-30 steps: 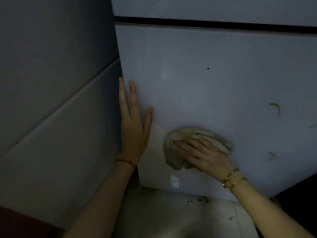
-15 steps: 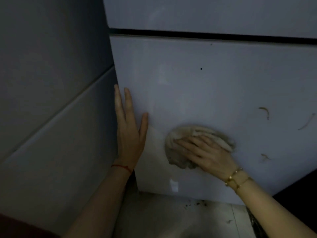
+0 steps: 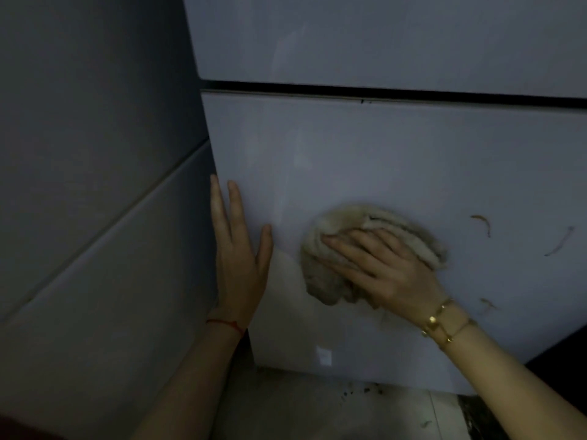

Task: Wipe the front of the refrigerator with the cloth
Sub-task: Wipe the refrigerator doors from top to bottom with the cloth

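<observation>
The white refrigerator front [image 3: 397,154] fills the view, with a dark gap between its upper and lower doors. A beige bunched cloth [image 3: 327,274] lies flat against the lower door. My right hand [image 3: 384,268] presses on the cloth with fingers spread, pointing left. My left hand [image 3: 236,255] rests flat and empty on the left edge of the lower door, fingers pointing up. Brownish smears [image 3: 481,223] mark the door to the right of the cloth.
A grey tiled wall [image 3: 95,185] stands close on the left, meeting the refrigerator's side. Below the door is a pale tiled floor [image 3: 317,414] with dark crumbs [image 3: 355,392] near the refrigerator's base. A dark area lies at the lower right.
The view has tilted so the door gap sits lower in frame. My right hand and the cloth have shifted slightly up and right on the door. My left hand stays on the door edge.
</observation>
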The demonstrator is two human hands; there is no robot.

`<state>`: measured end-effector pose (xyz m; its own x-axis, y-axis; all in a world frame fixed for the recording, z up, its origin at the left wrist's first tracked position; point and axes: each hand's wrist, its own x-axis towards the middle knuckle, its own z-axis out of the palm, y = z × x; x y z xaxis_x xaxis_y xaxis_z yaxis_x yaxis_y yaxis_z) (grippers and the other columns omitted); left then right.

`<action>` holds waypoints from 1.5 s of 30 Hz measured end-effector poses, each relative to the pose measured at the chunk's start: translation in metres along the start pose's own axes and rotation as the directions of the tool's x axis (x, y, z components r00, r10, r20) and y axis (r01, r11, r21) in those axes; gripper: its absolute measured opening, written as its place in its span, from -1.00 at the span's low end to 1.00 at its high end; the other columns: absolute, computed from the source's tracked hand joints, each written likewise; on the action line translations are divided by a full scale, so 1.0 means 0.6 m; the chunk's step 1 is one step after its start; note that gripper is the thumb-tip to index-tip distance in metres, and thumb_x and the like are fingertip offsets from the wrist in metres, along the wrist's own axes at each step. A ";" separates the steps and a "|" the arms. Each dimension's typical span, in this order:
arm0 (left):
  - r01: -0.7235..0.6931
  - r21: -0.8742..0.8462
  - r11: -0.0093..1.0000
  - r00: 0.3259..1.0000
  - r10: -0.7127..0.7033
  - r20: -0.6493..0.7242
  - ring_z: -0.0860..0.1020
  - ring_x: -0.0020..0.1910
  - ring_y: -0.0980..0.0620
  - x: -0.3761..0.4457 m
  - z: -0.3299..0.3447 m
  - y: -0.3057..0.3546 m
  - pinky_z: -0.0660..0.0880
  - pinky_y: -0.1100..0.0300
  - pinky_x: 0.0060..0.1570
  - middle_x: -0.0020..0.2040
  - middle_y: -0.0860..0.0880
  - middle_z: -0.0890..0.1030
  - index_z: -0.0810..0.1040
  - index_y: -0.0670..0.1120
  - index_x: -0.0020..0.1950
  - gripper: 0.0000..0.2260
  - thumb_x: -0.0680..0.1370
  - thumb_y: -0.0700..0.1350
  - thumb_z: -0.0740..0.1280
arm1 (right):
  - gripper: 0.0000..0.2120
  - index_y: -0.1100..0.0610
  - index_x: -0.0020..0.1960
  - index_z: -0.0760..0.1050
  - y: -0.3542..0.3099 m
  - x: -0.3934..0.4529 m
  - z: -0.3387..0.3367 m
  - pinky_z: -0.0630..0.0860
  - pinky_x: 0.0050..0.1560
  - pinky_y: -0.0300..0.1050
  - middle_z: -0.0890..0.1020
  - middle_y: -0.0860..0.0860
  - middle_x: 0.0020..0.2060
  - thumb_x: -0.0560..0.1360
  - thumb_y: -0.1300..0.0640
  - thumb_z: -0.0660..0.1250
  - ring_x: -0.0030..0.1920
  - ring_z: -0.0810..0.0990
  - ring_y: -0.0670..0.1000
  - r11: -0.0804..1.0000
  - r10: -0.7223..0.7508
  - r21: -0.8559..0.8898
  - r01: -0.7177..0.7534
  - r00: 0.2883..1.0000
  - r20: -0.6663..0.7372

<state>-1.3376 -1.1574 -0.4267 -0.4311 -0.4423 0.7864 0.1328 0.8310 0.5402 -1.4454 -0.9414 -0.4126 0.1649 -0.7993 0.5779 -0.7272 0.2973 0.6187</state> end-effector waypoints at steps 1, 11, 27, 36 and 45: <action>-0.001 -0.002 1.000 1.000 0.001 -0.002 -0.10 0.60 0.12 0.000 0.000 0.000 -0.04 0.26 0.57 0.57 -0.03 -0.14 -0.09 -0.11 0.57 -0.38 0.63 -0.14 0.21 | -0.66 0.12 0.36 0.49 0.006 -0.003 -0.008 0.16 0.53 0.05 0.41 0.12 0.44 0.60 0.27 0.26 0.42 0.38 0.15 1.000 0.016 -0.007 -0.016 1.000 -0.005; 0.013 -0.012 1.000 1.000 -0.013 -0.001 -0.14 0.58 0.21 0.001 -0.005 0.009 -0.09 0.38 0.54 0.57 -0.08 -0.11 -0.07 -0.12 0.57 -0.38 0.63 -0.14 0.22 | -0.62 0.07 0.38 0.48 0.011 0.116 -0.023 0.18 0.51 0.16 0.39 0.11 0.42 0.57 0.22 0.29 0.45 0.32 0.20 0.939 0.335 0.023 -0.344 0.895 -0.296; 0.004 -0.009 1.000 1.000 -0.005 -0.020 -0.14 0.57 0.27 0.002 -0.006 0.015 -0.09 0.42 0.52 0.57 -0.08 -0.09 -0.04 -0.14 0.56 -0.38 0.62 -0.18 0.24 | -0.62 0.07 0.40 0.46 0.000 0.101 -0.018 0.09 0.52 0.11 0.35 0.09 0.44 0.60 0.24 0.20 0.47 0.24 0.19 0.905 0.423 0.083 -0.417 0.860 -0.287; -0.201 0.249 0.947 0.979 0.206 0.009 -0.13 0.59 -0.07 0.008 0.005 0.020 -0.10 -0.10 0.59 0.56 -0.17 0.05 0.13 -0.21 0.53 -0.45 0.60 -0.14 0.28 | -0.63 0.05 0.41 0.43 0.022 -0.008 -0.023 0.14 0.49 0.10 0.37 0.12 0.44 0.66 0.24 0.08 0.45 0.22 0.18 0.921 0.387 0.018 -0.389 0.909 -0.155; -0.359 0.231 0.904 0.931 0.363 0.025 -0.16 0.59 0.07 0.045 0.049 0.075 -0.16 -0.11 0.58 0.53 -0.15 0.13 0.14 -0.18 0.51 -0.47 0.63 0.01 0.21 | -0.57 -0.01 0.46 0.34 0.024 0.002 -0.018 0.03 0.55 0.17 0.32 0.12 0.45 0.61 0.15 0.23 0.55 0.13 0.15 0.867 0.479 -0.007 -0.499 0.836 -0.268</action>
<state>-1.3695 -1.1220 -0.3900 -0.3753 -0.1017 0.9213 0.0691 0.9881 0.1373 -1.4483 -0.9323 -0.3975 -0.0318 -0.3859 0.9220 -0.7079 0.6599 0.2518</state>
